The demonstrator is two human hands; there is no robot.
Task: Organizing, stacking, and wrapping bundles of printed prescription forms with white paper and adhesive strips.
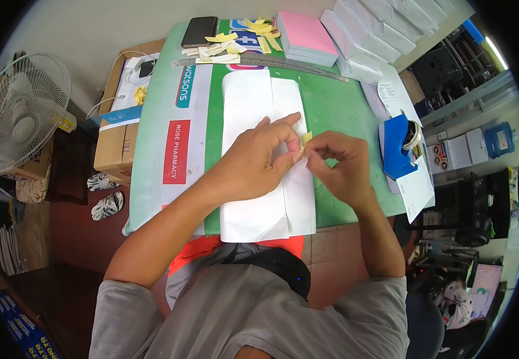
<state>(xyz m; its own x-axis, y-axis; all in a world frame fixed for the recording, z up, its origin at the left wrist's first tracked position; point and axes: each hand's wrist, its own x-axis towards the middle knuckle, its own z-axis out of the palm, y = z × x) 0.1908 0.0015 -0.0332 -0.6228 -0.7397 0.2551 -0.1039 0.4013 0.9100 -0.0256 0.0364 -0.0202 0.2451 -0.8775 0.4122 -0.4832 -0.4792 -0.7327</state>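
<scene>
A white folded sheet of paper (pixel 250 212) lies lengthwise in front of me on the table, with a seam running down it. Over its right edge, a small yellow strip (pixel 306 137) sits between my hands. My left hand (pixel 259 155) pinches it with thumb and a finger while another finger stretches out over the paper. From the other side, my right hand (pixel 340 161) has its thumb and forefinger closed on the strip's lower end. Whether the strip is still stuck to the paper is hidden by my fingers.
Along the table's far side are a phone (pixel 199 32), yellow and white strips (pixel 220 51), a metal ruler (pixel 295 64), a pink-topped paper stack (pixel 307 36) and white bundles (pixel 361 36). A blue tape dispenser (pixel 396 146) stands right; a cardboard box (pixel 113 149) and fan (pixel 23 113) stand left.
</scene>
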